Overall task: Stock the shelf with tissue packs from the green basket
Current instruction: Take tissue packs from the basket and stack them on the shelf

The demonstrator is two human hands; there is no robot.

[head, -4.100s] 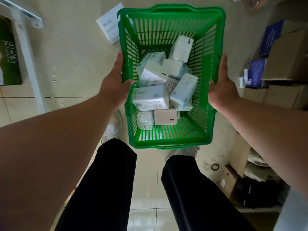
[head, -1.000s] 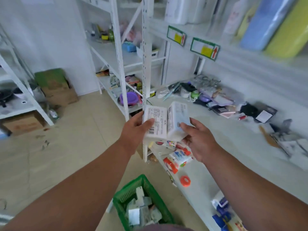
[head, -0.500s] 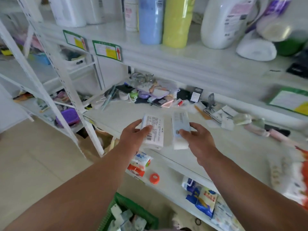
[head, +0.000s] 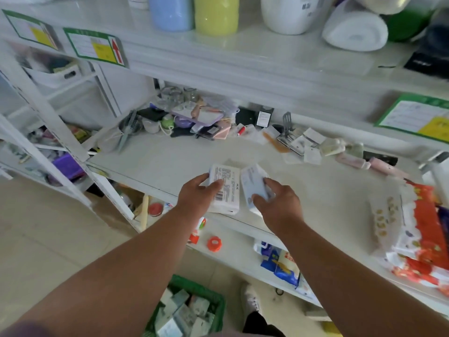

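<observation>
My left hand [head: 198,197] grips a white tissue pack [head: 225,189] with a barcode label, lying flat at the front of the white middle shelf [head: 170,161]. Right beside it, my right hand [head: 279,205] holds a second, bluish-white tissue pack [head: 252,183] on its edge, low over the same shelf. The two packs nearly touch. The green basket [head: 216,300] stands on the floor below, between my arms, with several more tissue packs [head: 184,312] inside.
Small goods clutter the back of the middle shelf [head: 194,117]. Red-and-white packages [head: 418,234] pile at its right end. Bottles and rolls [head: 216,15] line the shelf above. A lower shelf holds an orange tape roll [head: 214,243] and blue bags [head: 279,263].
Both hands have moved forward and down with the two packs, from above the shelf edge to the shelf surface. Earlier the basket was carried, then set on the floor.
</observation>
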